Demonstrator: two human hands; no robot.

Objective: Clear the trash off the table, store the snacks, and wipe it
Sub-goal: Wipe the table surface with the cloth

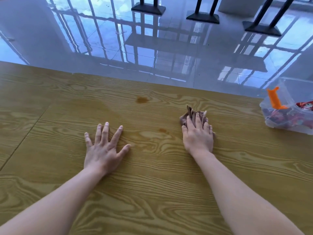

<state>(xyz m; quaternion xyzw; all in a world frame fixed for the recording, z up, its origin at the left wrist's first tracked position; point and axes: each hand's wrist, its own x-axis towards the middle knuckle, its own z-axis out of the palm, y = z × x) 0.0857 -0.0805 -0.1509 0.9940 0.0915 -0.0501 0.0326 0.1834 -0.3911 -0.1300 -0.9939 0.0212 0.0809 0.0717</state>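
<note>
My right hand (197,134) presses flat on a crumpled brown cloth (188,115) on the wooden table (152,184), fingers straight over it. My left hand (104,146) rests flat on the bare table with fingers spread, holding nothing. A brown stain (142,99) lies on the table beyond the hands, and a fainter one (163,130) lies between them. At the right edge stands a clear plastic box (288,122) with an orange clip (275,99) and red snack packets (304,106) inside.
The table's far edge runs from the upper left down to the right, with a glossy tiled floor (152,48) beyond it. Black stand bases (202,17) are on the floor at the top. A seam crosses the table on the left.
</note>
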